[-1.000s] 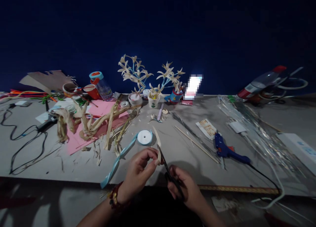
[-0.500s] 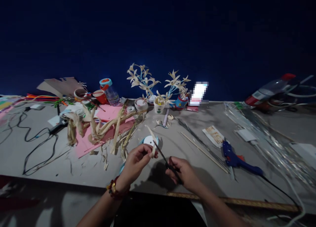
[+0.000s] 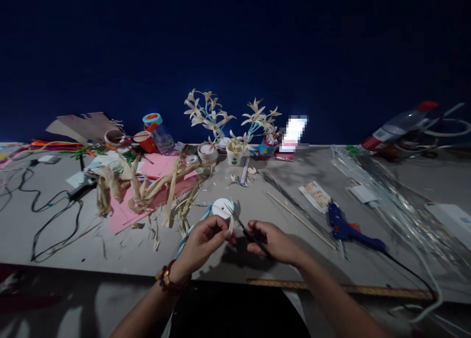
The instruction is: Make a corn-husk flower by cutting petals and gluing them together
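Observation:
Between the thumb and fingers of my left hand [image 3: 209, 240] is a small pale strip of corn husk [image 3: 231, 226], its tip pointing up. My right hand [image 3: 270, 242] is closed round a pair of dark scissors [image 3: 241, 224]. The blades point up and left, slightly parted, and their tips lie just above the husk strip in the picture. Behind my left hand lies a white spool [image 3: 222, 208] with light blue ribbon [image 3: 206, 212] trailing beneath my wrist. Dried corn husks [image 3: 149, 193] are spread on pink paper [image 3: 123, 213] to the left.
Husk flowers [image 3: 209, 115] stand in small pots [image 3: 234, 154] at the back. On the right lie a blue glue gun [image 3: 348, 232], a wooden stick [image 3: 300, 220], thin wires [image 3: 290, 200] and a tilted bottle [image 3: 399, 127]. Black cables [image 3: 33, 225] loop on the left.
The husk strip's long upper end is no longer seen above my left hand. The scissors have swung to point further left. The whole view has shifted slightly.

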The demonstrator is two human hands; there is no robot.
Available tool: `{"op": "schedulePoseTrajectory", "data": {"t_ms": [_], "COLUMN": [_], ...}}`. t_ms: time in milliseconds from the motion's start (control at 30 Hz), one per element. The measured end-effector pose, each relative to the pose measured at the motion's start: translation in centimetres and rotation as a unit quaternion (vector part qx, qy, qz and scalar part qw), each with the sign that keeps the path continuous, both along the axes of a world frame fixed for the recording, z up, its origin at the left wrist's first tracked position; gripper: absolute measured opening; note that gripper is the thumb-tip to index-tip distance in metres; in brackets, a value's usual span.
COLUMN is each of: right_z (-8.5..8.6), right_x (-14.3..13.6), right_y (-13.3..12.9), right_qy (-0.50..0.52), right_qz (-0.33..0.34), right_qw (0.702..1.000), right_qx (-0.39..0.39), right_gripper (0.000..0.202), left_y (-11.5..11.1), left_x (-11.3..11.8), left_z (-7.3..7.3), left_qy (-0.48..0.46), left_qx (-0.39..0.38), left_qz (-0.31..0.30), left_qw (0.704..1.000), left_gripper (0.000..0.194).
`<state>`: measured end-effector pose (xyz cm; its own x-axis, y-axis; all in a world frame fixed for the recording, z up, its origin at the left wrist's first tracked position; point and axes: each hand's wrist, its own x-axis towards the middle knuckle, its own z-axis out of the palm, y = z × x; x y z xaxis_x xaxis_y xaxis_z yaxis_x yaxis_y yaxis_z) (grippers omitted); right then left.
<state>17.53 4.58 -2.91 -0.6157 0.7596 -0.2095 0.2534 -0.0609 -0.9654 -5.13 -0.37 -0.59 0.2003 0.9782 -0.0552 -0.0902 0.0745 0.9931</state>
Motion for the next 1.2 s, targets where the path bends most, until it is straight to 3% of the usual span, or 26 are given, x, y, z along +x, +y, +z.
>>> {"op": "schedulePoseTrajectory", "data": {"t_ms": [167, 267, 367, 600, 800, 967, 1100, 1200], "right_z": [0.5, 1.0, 1.6, 1.5, 1.1, 0.8, 1.2, 1.3], "right_x": [0.2, 0.0, -0.5, -0.6, -0.7, -1.4, -0.9, 0.4], "right_y": [-0.2, -0.6, -0.9, -1.5, -2.8, -3.9, -4.2, -4.3], "right_qy": [0.035, 0.092, 0.141, 0.147, 0.191, 0.209, 0.204, 0.171], "right_qz": [0.011, -0.039, -0.115, -0.142, -0.234, -0.295, -0.290, -0.236], "right_qw": [0.997, 0.991, 0.980, 0.977, 0.951, 0.931, 0.933, 0.954], "right_qx": [-0.063, -0.093, -0.079, -0.062, -0.062, -0.049, -0.064, -0.075], "right_gripper": [0.048, 0.048, 0.051, 0.037, 0.038, 0.038, 0.040, 0.042], "left_y": [0.0, 0.1, 0.1, 0.5, -0.2, -1.4, -1.5, -1.4], "left_x": [0.4, 0.7, 1.1, 1.8, 3.7, 6.2, 6.7, 6.6], "left_z": [0.0, -0.2, -0.3, 0.7, -0.1, -1.4, -1.3, -0.6], "left_qy": [-0.022, -0.017, 0.000, 0.029, -0.129, -0.168, -0.164, -0.175], "left_qx": [-0.032, -0.037, -0.043, -0.042, -0.056, -0.045, -0.022, -0.022], "left_qz": [-0.011, -0.024, -0.050, -0.095, 0.015, 0.080, 0.098, 0.108], "left_qw": [0.999, 0.999, 0.998, 0.994, 0.990, 0.981, 0.981, 0.978], "left_gripper": [0.026, 0.028, 0.027, 0.023, 0.024, 0.014, 0.011, 0.013]}}
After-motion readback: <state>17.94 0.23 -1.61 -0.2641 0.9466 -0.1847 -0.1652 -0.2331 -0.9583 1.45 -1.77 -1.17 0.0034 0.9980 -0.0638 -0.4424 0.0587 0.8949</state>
